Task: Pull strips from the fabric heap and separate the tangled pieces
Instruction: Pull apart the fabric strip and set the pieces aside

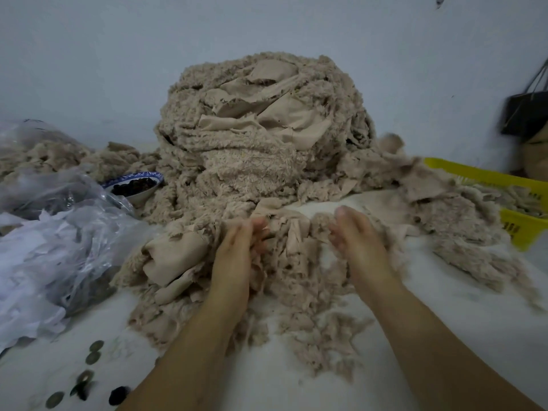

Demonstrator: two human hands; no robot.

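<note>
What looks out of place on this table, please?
A blue-rimmed bowl of dark pieces sits right against the fabric heap, where fluff could fall into it. Loose coins lie scattered on the table at the near left.

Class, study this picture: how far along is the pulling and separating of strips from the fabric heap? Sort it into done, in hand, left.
Likely done: loose pieces lie spread toward the yellow basket. In hand: the left hand grips tangled strips at the foot of the fabric heap; the right hand is beside it, grip blurred. Left: that tall heap, seemingly most of the job.
</note>
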